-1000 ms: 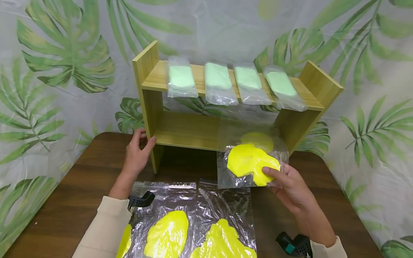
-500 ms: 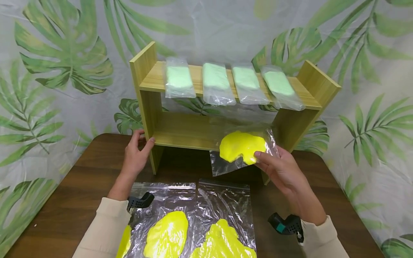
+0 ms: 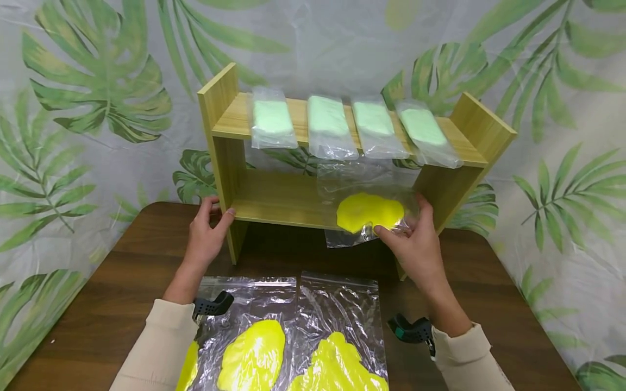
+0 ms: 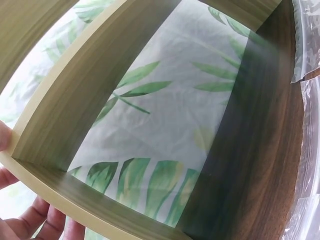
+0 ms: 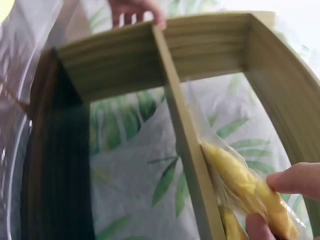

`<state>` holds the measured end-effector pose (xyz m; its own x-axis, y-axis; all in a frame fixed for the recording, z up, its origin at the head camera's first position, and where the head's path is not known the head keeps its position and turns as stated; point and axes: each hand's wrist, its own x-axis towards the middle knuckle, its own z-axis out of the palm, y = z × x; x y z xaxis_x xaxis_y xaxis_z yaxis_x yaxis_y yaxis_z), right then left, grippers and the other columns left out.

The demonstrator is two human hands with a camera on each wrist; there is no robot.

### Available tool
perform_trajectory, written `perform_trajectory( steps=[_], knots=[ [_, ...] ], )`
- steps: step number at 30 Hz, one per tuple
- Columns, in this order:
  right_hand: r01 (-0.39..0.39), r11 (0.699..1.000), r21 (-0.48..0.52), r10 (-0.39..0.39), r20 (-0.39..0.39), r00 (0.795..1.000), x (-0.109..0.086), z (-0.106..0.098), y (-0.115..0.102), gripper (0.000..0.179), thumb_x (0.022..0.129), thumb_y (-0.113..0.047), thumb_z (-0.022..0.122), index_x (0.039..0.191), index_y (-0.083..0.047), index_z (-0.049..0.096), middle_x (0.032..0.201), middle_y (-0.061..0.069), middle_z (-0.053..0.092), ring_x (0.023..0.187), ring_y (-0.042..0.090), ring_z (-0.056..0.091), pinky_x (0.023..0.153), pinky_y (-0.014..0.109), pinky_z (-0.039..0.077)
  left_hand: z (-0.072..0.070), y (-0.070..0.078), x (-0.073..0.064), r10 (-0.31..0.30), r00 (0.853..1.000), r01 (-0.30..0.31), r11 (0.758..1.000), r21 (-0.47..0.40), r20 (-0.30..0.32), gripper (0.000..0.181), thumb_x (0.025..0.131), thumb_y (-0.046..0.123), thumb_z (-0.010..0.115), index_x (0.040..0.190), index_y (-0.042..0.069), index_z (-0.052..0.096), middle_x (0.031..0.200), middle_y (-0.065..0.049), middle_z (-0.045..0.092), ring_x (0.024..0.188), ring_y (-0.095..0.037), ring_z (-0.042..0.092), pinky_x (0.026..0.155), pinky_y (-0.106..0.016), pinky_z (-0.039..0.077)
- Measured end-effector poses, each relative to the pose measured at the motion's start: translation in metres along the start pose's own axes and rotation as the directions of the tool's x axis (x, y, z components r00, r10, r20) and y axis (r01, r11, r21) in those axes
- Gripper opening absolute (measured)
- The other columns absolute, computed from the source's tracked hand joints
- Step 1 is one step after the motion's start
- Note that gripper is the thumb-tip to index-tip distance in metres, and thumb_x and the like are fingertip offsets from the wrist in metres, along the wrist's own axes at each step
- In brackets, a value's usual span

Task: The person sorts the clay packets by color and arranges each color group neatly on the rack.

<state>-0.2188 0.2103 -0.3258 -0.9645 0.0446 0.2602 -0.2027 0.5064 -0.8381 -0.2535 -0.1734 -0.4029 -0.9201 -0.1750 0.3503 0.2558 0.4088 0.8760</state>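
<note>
My left hand (image 3: 207,231) grips the left side panel of a small wooden shelf (image 3: 279,201), thumb at the front edge and fingers on the outer side. In the left wrist view its fingers (image 4: 52,222) show behind that panel. My right hand (image 3: 418,252) pinches a clear zip bag (image 3: 370,210) holding a flat, soft yellow lump, thumb on the near edge. The bag overlaps the right half of the lower board in the head view. In the right wrist view the yellow lump (image 5: 232,167) lies just above the board's edge, between thumb and fingertips.
Several bags of pale green stuff (image 3: 326,117) lie on the top board, ends overhanging its front. Clear zip bags with yellow lumps (image 3: 254,353) lie on the dark wooden table (image 3: 107,304) in front. A leaf-patterned cloth (image 3: 337,32) hangs behind.
My right hand has moved forward and left, carrying the yellow bag from before the shelf to the lower board. The bag has tipped flatter. My left hand stays on the panel.
</note>
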Motion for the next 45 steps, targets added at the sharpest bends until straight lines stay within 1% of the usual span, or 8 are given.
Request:
perform_trajectory(
  steps=[1, 3, 6, 10, 13, 20, 37, 45],
  knots=[
    [0.030, 0.997, -0.065, -0.032, -0.027, 0.999, 0.000, 0.001, 0.000, 0.098, 0.084, -0.032, 0.075, 0.154, -0.018, 0.008, 0.096, 0.021, 0.064, 0.071, 0.018, 0.063, 0.065, 0.024, 0.049, 0.000, 0.000, 0.000, 0.001, 1.000, -0.001, 1.000, -0.001, -0.002, 0.040, 0.098, 0.033, 0.054, 0.129, 0.008, 0.047, 0.114, -0.020, 0.059, 0.100, -0.033, 0.058, 0.076, -0.041, 0.043],
    [0.083, 0.981, -0.176, -0.094, -0.057, 0.994, -0.001, 0.004, 0.001, 0.094, 0.084, -0.032, 0.075, 0.153, -0.018, 0.013, 0.105, 0.020, 0.068, 0.079, 0.025, 0.069, 0.067, 0.031, 0.053, 0.000, 0.000, 0.000, 0.003, 1.000, -0.003, 1.000, 0.000, -0.005, 0.040, 0.098, 0.033, 0.054, 0.129, 0.008, 0.047, 0.114, -0.020, 0.059, 0.100, -0.033, 0.057, 0.076, -0.041, 0.043],
    [0.157, 0.939, -0.304, -0.187, -0.070, 0.980, 0.001, 0.007, 0.003, 0.083, 0.084, -0.029, 0.076, 0.149, -0.011, 0.028, 0.099, 0.017, 0.066, 0.080, 0.028, 0.066, 0.066, 0.040, 0.053, 0.000, 0.000, 0.000, 0.006, 1.000, -0.006, 1.000, 0.004, -0.005, 0.040, 0.098, 0.033, 0.054, 0.128, 0.007, 0.047, 0.114, -0.020, 0.060, 0.100, -0.032, 0.057, 0.076, -0.041, 0.043],
    [0.264, 0.893, -0.365, -0.308, -0.067, 0.949, 0.004, 0.012, 0.007, 0.069, 0.082, -0.023, 0.078, 0.137, 0.001, 0.044, 0.115, 0.020, 0.058, 0.092, 0.033, 0.059, 0.078, 0.048, 0.050, 0.000, 0.000, -0.001, 0.007, 1.000, -0.007, 1.000, 0.004, -0.005, 0.040, 0.098, 0.032, 0.053, 0.128, 0.007, 0.047, 0.114, -0.019, 0.060, 0.099, -0.031, 0.057, 0.076, -0.040, 0.043],
    [0.317, 0.855, -0.409, -0.379, -0.079, 0.922, 0.008, 0.016, 0.010, 0.067, 0.079, -0.023, 0.081, 0.132, 0.003, 0.050, 0.116, 0.023, 0.057, 0.100, 0.038, 0.054, 0.085, 0.053, 0.043, 0.000, 0.000, -0.001, 0.003, 1.000, -0.003, 1.000, -0.006, -0.002, 0.040, 0.098, 0.032, 0.053, 0.129, 0.007, 0.047, 0.114, -0.019, 0.060, 0.101, -0.031, 0.058, 0.078, -0.040, 0.043],
    [0.373, 0.774, -0.512, -0.473, -0.074, 0.878, 0.012, 0.020, 0.020, 0.064, 0.075, -0.030, 0.083, 0.125, 0.003, 0.058, 0.111, 0.024, 0.056, 0.098, 0.042, 0.051, 0.079, 0.058, 0.035, -0.001, 0.003, -0.003, -0.003, 1.000, 0.003, 1.000, -0.026, 0.000, 0.040, 0.098, 0.030, 0.055, 0.131, 0.009, 0.048, 0.115, -0.018, 0.061, 0.103, -0.028, 0.059, 0.078, -0.031, 0.044],
    [0.263, 0.686, -0.679, -0.394, -0.042, 0.918, 0.004, 0.021, 0.020, 0.066, 0.082, -0.056, 0.069, 0.133, -0.016, 0.056, 0.118, 0.022, 0.051, 0.106, 0.042, 0.047, 0.080, 0.062, 0.028, 0.001, 0.001, 0.000, -0.002, 1.000, 0.002, 1.000, -0.010, -0.002, 0.039, 0.098, 0.032, 0.055, 0.128, 0.008, 0.048, 0.113, -0.019, 0.061, 0.100, -0.031, 0.059, 0.076, -0.035, 0.044],
    [0.269, 0.722, -0.638, -0.388, -0.051, 0.920, -0.002, 0.020, 0.021, 0.066, 0.082, -0.052, 0.071, 0.135, -0.017, 0.055, 0.131, 0.026, 0.045, 0.114, 0.047, 0.042, 0.081, 0.065, 0.029, 0.000, 0.002, 0.000, -0.016, 1.000, 0.016, 1.000, -0.022, 0.012, 0.040, 0.098, 0.029, 0.055, 0.131, 0.009, 0.048, 0.115, -0.019, 0.060, 0.102, -0.031, 0.059, 0.076, -0.033, 0.044]
  ],
)
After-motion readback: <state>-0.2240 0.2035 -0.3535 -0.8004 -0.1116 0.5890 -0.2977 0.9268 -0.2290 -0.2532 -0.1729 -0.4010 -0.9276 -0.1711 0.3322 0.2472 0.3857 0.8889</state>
